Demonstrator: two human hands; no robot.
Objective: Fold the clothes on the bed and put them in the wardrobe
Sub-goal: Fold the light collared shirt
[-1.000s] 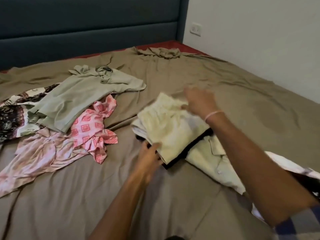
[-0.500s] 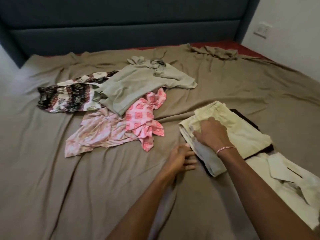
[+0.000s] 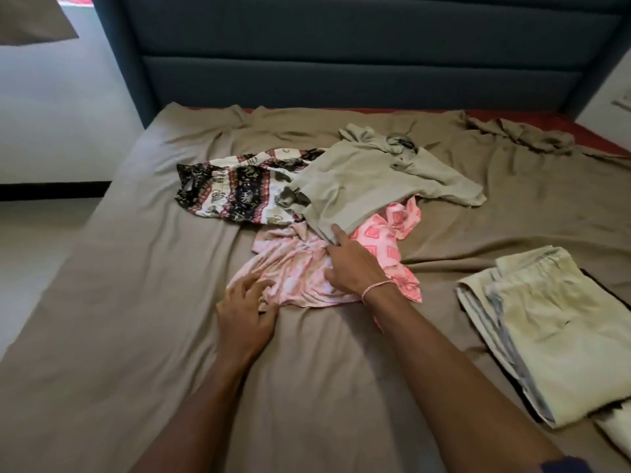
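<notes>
A crumpled pale pink garment [image 3: 293, 271] lies mid-bed on the brown sheet [image 3: 136, 336]. My left hand [image 3: 246, 312] rests on its near edge with fingers spread. My right hand [image 3: 355, 264] grips the bunched cloth at its middle, the index finger stretched out to the hem of an olive polo shirt [image 3: 368, 186]. The shirt lies partly over a pink square-patterned garment [image 3: 386, 240] and a black, white and red printed garment [image 3: 239, 189]. A folded pale yellow stack [image 3: 553, 336] sits at the right on something black.
The dark blue padded headboard [image 3: 341, 63] stands at the far end. The bed's left edge drops to a pale floor [image 3: 34, 240] by a white wall. The sheet is rumpled at the far right corner [image 3: 522, 134], with red mattress showing.
Both hands left the folded yellow stack and moved left to the pink garment. My view swung left, so the stack now sits at the right edge.
</notes>
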